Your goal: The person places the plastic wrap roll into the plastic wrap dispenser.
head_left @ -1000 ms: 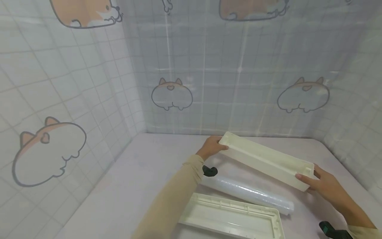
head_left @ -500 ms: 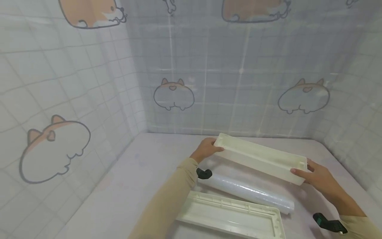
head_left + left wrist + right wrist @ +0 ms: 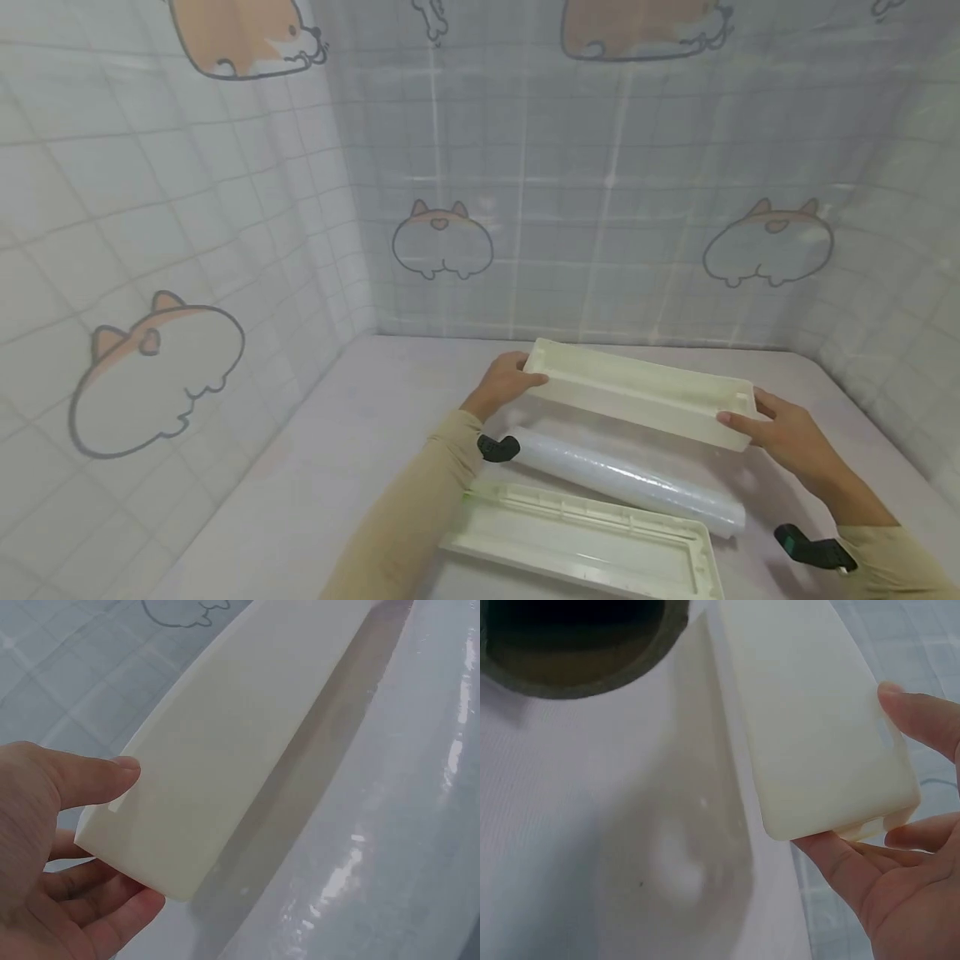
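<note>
A long cream plastic box (image 3: 630, 390), open at the top, is held by both hands at its two short ends. My left hand (image 3: 501, 385) grips the left end, its thumb on the near wall and its fingers around the end and underside, as the left wrist view shows. At the other end my right hand (image 3: 783, 429) holds the box with the thumb over the rim and fingers beneath. In the right wrist view a gap with shadow lies beside the box (image 3: 217, 750). Nearer lies a roll of clear plastic film (image 3: 622, 475), apart from the box.
In front of the roll a shallow cream lid (image 3: 577, 542) lies with its ribbed inner side up, partly behind the left sleeve. The pale table (image 3: 337, 442) is bounded by tile-patterned curtains (image 3: 600, 167) printed with corgis. Dark straps (image 3: 813, 550) sit at both wrists.
Both hands have carried the box left, and its right end has risen in the view, so it lies more level. The roll and lid have stayed put.
</note>
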`<state>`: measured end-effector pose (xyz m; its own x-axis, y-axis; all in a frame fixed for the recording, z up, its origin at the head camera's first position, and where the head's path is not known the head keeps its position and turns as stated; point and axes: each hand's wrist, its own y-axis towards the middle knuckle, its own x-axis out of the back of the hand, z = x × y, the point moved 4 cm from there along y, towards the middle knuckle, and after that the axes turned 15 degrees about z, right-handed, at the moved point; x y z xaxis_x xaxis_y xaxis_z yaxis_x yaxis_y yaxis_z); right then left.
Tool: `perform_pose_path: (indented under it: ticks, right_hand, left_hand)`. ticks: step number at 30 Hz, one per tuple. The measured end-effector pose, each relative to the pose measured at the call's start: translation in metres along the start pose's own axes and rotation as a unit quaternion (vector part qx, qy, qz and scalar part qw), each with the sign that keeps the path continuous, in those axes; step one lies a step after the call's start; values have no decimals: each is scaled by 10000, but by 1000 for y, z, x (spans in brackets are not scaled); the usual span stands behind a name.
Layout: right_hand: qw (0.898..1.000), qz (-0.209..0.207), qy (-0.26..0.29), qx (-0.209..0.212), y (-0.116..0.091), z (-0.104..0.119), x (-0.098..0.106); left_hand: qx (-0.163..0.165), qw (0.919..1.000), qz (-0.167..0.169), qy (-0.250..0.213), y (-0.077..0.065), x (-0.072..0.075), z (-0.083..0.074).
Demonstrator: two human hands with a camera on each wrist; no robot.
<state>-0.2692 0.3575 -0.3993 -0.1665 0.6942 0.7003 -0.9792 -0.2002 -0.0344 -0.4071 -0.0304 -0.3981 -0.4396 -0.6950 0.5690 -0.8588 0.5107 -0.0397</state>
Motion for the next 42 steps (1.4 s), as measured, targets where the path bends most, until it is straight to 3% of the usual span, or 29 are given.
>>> perform_pose_path:
  ticks: [18,30,35,42]
  right_hand:
    - [9998,89,88,179,9,12,-2]
    - [9986,525,-56,31,21,13,-12]
    - [9980,629,-46,-26,22,12,-12]
    - [9979,616,84,207,26,15,-16]
  left_hand:
    - [-55,9998,-55,-202,-16,8,6]
    - [165,9993,-109,-313,-26,15,24]
    - [59,9990,-12,-435,-29,12,28]
    - [47,9990,-93,-446,-39,13,28]
